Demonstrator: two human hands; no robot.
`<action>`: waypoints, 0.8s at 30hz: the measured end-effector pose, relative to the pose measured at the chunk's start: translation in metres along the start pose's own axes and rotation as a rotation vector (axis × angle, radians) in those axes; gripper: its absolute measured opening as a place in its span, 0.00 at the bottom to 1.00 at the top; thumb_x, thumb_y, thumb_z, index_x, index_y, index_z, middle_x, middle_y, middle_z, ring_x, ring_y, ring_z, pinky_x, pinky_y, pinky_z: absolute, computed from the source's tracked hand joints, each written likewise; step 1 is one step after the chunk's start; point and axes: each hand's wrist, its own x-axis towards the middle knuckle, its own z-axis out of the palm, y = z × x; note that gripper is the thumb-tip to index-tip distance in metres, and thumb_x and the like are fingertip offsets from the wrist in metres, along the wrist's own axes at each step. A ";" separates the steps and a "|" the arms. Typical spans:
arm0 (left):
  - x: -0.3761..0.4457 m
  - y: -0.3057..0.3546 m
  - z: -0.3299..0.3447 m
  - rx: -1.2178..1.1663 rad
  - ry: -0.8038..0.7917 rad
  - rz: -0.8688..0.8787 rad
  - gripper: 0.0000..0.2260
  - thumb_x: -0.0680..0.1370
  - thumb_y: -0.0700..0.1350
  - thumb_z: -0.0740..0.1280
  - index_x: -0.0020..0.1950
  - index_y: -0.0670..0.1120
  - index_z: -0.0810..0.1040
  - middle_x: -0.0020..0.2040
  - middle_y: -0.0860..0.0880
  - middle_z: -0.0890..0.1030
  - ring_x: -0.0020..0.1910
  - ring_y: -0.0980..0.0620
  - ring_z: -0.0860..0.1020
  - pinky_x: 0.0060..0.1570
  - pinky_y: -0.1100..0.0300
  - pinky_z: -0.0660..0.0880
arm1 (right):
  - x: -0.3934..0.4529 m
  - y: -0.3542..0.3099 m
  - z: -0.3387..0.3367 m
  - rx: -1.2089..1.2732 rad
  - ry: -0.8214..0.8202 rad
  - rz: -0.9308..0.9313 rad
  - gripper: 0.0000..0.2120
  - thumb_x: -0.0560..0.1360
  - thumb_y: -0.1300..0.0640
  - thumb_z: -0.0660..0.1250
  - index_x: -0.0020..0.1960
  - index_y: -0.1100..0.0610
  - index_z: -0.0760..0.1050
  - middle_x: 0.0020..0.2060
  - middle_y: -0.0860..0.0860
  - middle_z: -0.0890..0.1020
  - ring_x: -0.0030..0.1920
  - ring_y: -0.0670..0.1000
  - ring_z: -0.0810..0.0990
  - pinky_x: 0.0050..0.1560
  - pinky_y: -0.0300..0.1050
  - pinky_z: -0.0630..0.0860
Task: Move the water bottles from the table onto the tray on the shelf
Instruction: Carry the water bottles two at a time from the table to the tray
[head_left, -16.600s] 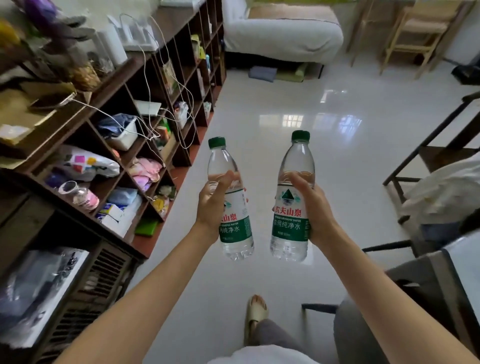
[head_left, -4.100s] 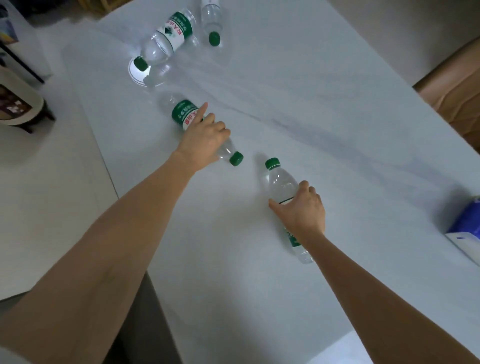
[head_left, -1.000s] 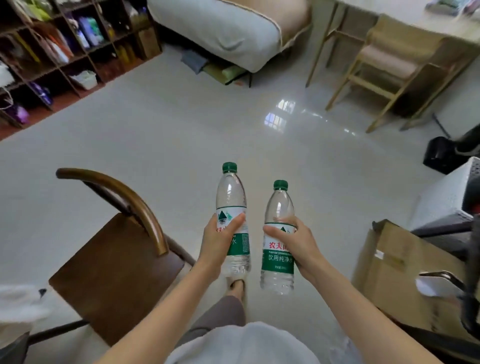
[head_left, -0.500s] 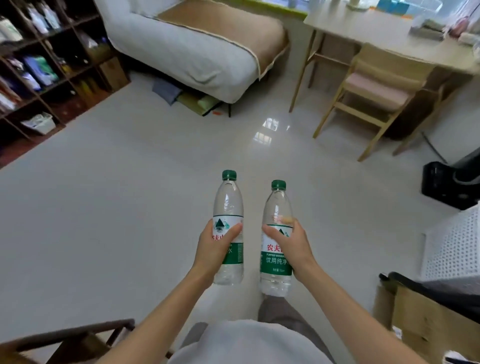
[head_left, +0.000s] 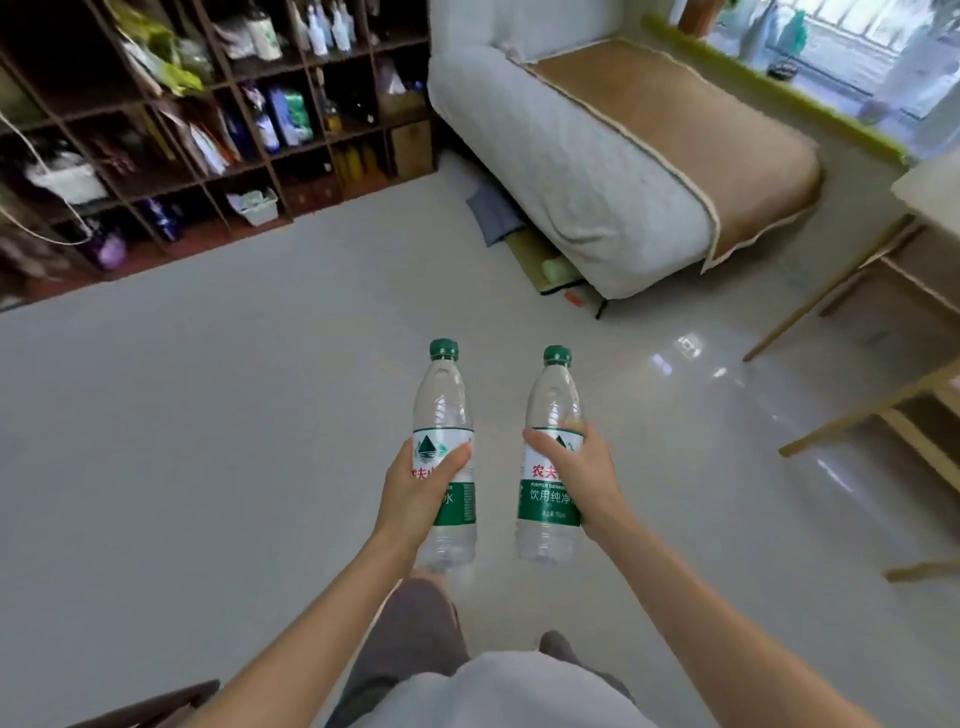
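Note:
Two clear water bottles with green caps and green-and-white labels stand upright in mid-air above the floor. My left hand (head_left: 415, 491) grips the left bottle (head_left: 443, 410) around its label. My right hand (head_left: 579, 475) grips the right bottle (head_left: 551, 405) the same way. The dark wooden shelf (head_left: 283, 161) fills the upper left, its compartments crowded with bags and bottles. No tray shows in this view, and the table is out of sight.
A white sofa bed (head_left: 597, 156) with a brown mat stands at the upper right. Light wooden chair and desk legs (head_left: 831, 301) run along the right edge. A dark chair back (head_left: 150, 701) pokes in at the bottom left. Pale glossy floor (head_left: 208, 415) lies between me and the shelf.
The view has swung left: the shelf now fills the upper left and the sofa bed has shifted right. Both hands still hold their bottles upright in front of me.

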 end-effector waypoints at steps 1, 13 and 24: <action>0.022 0.011 -0.001 -0.002 0.024 0.010 0.13 0.76 0.52 0.69 0.58 0.51 0.75 0.51 0.47 0.83 0.48 0.48 0.82 0.45 0.54 0.80 | 0.023 -0.015 0.011 -0.028 -0.019 -0.009 0.21 0.67 0.55 0.76 0.56 0.55 0.71 0.47 0.59 0.82 0.40 0.55 0.84 0.37 0.47 0.81; 0.290 0.170 -0.057 -0.116 0.176 0.046 0.14 0.76 0.50 0.70 0.60 0.51 0.74 0.51 0.48 0.82 0.48 0.50 0.82 0.41 0.60 0.78 | 0.262 -0.210 0.166 -0.196 -0.191 -0.124 0.22 0.68 0.54 0.76 0.58 0.53 0.70 0.47 0.56 0.83 0.43 0.56 0.85 0.46 0.53 0.83; 0.561 0.304 -0.072 -0.108 0.268 0.078 0.17 0.74 0.51 0.71 0.61 0.51 0.74 0.53 0.48 0.83 0.50 0.49 0.82 0.47 0.55 0.81 | 0.520 -0.366 0.267 -0.279 -0.268 -0.221 0.20 0.67 0.53 0.77 0.54 0.50 0.71 0.47 0.53 0.83 0.45 0.54 0.85 0.49 0.57 0.82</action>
